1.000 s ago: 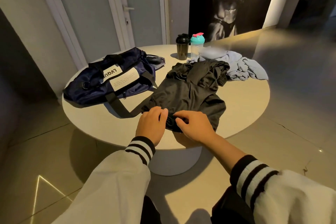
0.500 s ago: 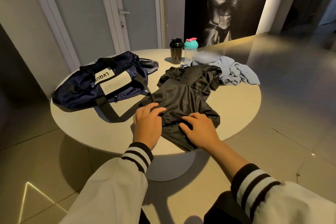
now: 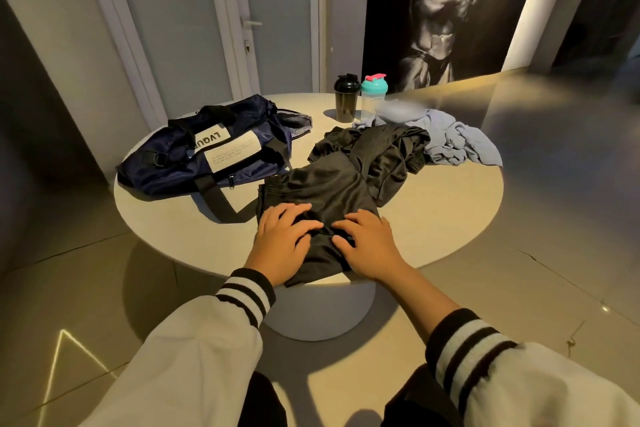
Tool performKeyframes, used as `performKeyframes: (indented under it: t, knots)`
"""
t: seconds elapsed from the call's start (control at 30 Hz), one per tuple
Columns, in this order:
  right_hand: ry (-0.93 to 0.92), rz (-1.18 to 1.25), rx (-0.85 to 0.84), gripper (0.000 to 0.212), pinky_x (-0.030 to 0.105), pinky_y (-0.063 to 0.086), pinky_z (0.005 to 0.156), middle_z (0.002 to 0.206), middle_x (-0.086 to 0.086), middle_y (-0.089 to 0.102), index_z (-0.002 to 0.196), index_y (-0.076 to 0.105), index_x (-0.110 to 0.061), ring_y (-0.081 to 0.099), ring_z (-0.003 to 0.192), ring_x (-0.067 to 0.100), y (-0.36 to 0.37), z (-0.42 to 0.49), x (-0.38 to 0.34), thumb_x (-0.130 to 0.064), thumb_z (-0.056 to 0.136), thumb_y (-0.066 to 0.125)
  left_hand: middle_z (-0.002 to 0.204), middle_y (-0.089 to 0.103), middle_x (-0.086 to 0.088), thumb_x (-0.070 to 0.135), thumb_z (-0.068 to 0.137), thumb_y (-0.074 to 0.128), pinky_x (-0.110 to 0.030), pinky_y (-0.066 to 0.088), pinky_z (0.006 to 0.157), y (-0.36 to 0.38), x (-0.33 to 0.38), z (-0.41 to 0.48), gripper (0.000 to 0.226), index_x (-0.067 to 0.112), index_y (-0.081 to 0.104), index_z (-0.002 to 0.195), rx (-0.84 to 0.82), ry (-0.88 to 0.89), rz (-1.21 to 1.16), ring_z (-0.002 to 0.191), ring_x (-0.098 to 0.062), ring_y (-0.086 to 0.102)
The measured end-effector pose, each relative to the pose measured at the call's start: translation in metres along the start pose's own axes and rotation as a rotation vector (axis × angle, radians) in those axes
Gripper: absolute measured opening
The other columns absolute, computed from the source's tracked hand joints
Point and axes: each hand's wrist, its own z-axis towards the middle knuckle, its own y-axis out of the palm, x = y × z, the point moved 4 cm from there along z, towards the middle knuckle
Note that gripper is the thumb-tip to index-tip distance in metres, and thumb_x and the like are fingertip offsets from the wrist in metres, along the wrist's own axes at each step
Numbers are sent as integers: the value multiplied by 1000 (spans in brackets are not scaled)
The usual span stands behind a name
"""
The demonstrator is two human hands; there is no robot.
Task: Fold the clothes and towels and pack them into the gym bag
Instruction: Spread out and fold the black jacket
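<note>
Both hands have flattened: left hand [image 3: 282,246] and right hand [image 3: 369,250] press, fingers straight, on the glossy black garment [image 3: 329,191], hiding its near edge. Beyond the left hand lies the navy bag [image 3: 214,152]; beyond the right, a crumpled towel [image 3: 457,142], partly blurred.

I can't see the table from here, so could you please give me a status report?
Left hand and right hand flat on the black garment. Garment at near edge of table, not yet packed. Gym bag beside it, path unobstructed.
</note>
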Motion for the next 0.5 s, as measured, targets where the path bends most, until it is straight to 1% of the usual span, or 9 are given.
performKeyframes:
  t: [0.03, 0.07, 0.1, 0.17, 0.23, 0.3, 0.37, 0.43, 0.5]
  knots:
    - [-5, 10, -13, 46, 42, 34, 105, 134, 1, 58, 132, 63, -25, 46, 128, 24, 5, -4, 0, -48, 98, 44, 142, 53, 8, 38, 97, 48, -52, 25, 118, 0, 0, -3, 33, 33, 66, 124, -4, 15, -67, 134, -14, 37]
    - [-7, 26, -3, 45, 38, 34, 106, 135, 3, 58, 135, 62, -22, 46, 127, 24, 8, -6, 0, -46, 100, 46, 140, 54, 10, 51, 96, 44, -50, 23, 119, 0, 1, -6, 40, 34, 64, 126, -54, 3, -106, 133, -12, 40]
    - [2, 46, 11, 43, 34, 32, 106, 137, 4, 57, 136, 61, -22, 45, 128, 23, 8, -7, 0, -44, 101, 47, 143, 51, 11, 64, 92, 38, -48, 16, 123, 2, 0, -8, 51, 36, 61, 130, -129, -7, -110, 137, -12, 37]
    - [21, 76, 13, 42, 31, 31, 106, 138, 3, 57, 137, 60, -22, 44, 129, 21, 7, -9, 1, -43, 102, 46, 155, 37, 11, 84, 80, 33, -42, -1, 124, 7, 0, -15, 75, 41, 50, 139, -298, 13, -58, 149, -16, 19]
    - [6, 86, 4, 46, 34, 35, 104, 136, 1, 58, 139, 56, -22, 46, 128, 22, 6, -13, 2, -45, 102, 46, 162, 21, 11, 96, 66, 36, -42, -10, 122, 9, 0, -21, 95, 45, 39, 145, -432, 50, -22, 153, -17, 0]
    - [-12, 116, -6, 53, 38, 37, 106, 137, -1, 58, 142, 53, -23, 45, 132, 24, 5, -19, 0, -51, 98, 43, 165, 12, 11, 95, 61, 45, -42, -15, 120, 9, 0, -27, 101, 46, 31, 149, -498, 75, 3, 153, -16, -8]
    - [-26, 154, 11, 54, 41, 38, 108, 138, -6, 59, 139, 55, -27, 43, 135, 23, 4, -21, 2, -55, 95, 41, 164, 13, 12, 85, 67, 60, -38, -17, 119, 7, -1, -29, 96, 45, 32, 149, -489, 83, 1, 153, -15, -6]
    - [-56, 228, 35, 48, 38, 44, 102, 128, -12, 63, 131, 60, -30, 52, 125, 16, 1, -22, 2, -56, 94, 44, 162, 22, 13, 73, 73, 70, -34, -16, 118, 3, -2, -28, 84, 44, 40, 146, -447, 56, -63, 153, -14, 3]
    - [-71, 342, 53, 43, 33, 47, 97, 122, -17, 64, 125, 64, -32, 57, 114, 5, -3, -22, 4, -57, 93, 51, 160, 29, 13, 67, 74, 73, -33, -13, 118, -2, -4, -26, 76, 43, 48, 142, -437, 18, -129, 152, -12, 10]
